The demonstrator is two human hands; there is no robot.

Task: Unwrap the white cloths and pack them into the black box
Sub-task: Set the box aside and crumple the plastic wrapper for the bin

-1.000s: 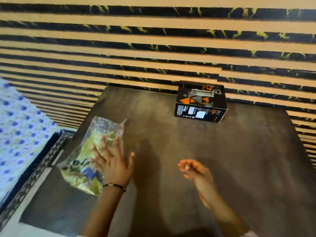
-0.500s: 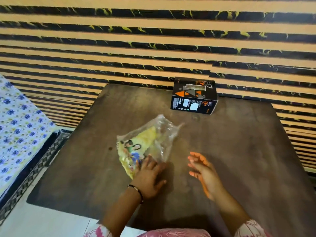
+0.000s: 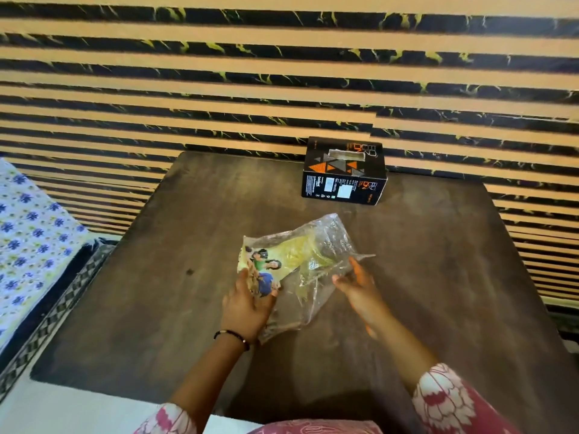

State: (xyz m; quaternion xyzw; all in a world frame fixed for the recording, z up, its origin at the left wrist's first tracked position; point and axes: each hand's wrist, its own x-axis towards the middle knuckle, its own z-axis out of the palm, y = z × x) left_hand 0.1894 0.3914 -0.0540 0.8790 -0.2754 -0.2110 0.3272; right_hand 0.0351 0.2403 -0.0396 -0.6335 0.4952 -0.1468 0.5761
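At mid-table, the packet [image 3: 294,267] lies flat in its clear wrapper, a printed card showing through and any white cloths still sealed inside. Our left hand [image 3: 247,303] presses its near corner, fingers closed on the plastic, apparently to pin it down. Our right hand [image 3: 360,285] hovers beside the loose end, fingers spread, likely seeking the opening. Beyond waits the box [image 3: 343,170], taped shut, at the table [image 3: 438,277] edge.

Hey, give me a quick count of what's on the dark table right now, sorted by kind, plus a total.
Black box: 1
Clear plastic packet with a printed yellow insert: 1
Hands on the packet, left hand and right hand: 2
Total: 4
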